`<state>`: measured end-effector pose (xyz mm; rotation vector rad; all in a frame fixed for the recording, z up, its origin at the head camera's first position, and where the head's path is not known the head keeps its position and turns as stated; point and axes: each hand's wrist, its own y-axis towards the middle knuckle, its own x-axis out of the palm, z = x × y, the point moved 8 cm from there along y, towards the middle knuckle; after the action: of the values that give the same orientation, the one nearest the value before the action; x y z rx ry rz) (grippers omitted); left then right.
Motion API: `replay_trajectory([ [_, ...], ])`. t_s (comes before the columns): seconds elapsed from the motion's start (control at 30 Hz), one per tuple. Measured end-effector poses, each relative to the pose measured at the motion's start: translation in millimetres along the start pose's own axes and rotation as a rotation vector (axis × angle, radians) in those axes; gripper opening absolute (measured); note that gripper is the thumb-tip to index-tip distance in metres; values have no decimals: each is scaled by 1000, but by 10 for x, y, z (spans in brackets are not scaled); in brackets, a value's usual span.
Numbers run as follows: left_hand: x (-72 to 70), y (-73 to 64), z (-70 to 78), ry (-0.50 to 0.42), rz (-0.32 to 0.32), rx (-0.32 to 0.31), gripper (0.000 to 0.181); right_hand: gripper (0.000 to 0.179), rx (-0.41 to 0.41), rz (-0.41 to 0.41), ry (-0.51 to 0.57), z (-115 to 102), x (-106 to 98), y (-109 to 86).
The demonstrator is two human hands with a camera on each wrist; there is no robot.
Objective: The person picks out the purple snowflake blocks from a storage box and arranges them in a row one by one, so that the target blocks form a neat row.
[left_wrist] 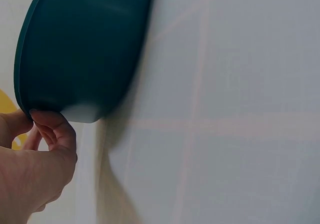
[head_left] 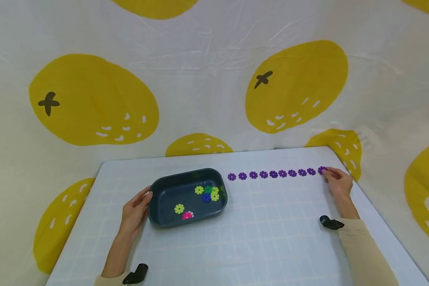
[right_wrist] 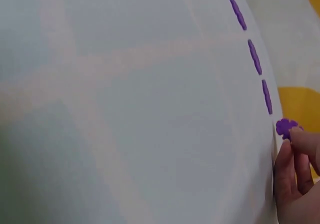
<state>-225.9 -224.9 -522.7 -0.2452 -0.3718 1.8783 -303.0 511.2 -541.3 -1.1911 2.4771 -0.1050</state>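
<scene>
In the head view my left hand (head_left: 133, 212) grips the left end of a dark teal tray (head_left: 161, 223), its thumb over the rim. The left wrist view shows the fingers (left_wrist: 55, 126) pinching that rim from the side. Inside the tray lie several yellow-green discs (head_left: 179, 208), a blue disc (head_left: 205, 198), a green disc (head_left: 208, 189) and a pink one (head_left: 187, 215). At the far right my right hand (head_left: 339, 182) pinches a purple notched disc (right_wrist: 285, 127) between thumb and fingers, tilted up from the table. It is at the right end of a row of purple discs (head_left: 263, 174).
The row runs along the back of the white table (head_left: 257, 246), from beside the tray toward the right edge. Behind the table hangs a pale cloth (head_left: 207, 79) printed with big yellow fruit. Small black devices (head_left: 330, 223) sit at both wrists.
</scene>
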Motion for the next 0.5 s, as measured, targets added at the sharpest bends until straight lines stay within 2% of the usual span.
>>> replay_trajectory([
  [0.1,6,2,9,-5,-1,3,56,23,-14,-7,-69,-40,11,18],
  [0.23,7,-3,15,2,2,5,56,36,-122,-12,-223,-147,35,33],
  [0.37,10,-11,3,9,4,-3,57,38,-198,-31,-372,-201,72,57],
  [0.5,20,-14,10,18,-2,1,59,38,-200,-63,-451,-186,103,100],
])
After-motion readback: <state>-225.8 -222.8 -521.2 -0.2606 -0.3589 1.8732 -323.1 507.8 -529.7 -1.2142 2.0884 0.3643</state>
